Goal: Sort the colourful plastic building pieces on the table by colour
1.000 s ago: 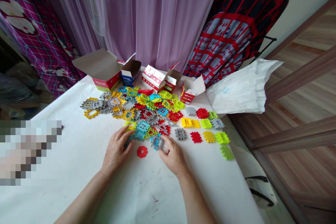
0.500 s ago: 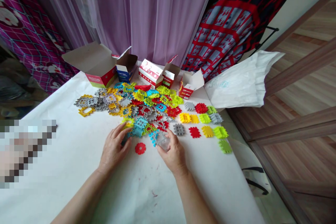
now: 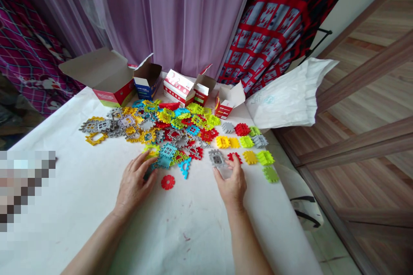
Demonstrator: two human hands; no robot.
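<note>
My right hand pinches a clear, see-through piece between thumb and fingers, at the near edge of a grey square tile. A red tile lies just beyond its fingertips. My left hand rests at the near left edge of the mixed pile of plastic tiles, its fingers apart beside a yellow-green piece and light blue window tiles. Whatever lies under its palm is hidden. Between the hands are a red flower-shaped piece and a blue triangular piece.
Small cartons stand along the back, among them a large open red one, a blue one and a white-red one. Sorted tiles, including yellow and green, lie at the right. A white bag sits at the back right.
My right hand has moved right with the clear piece, from the blue triangular piece to the grey tile. My left hand stays by the pile. The view has shifted slightly.
</note>
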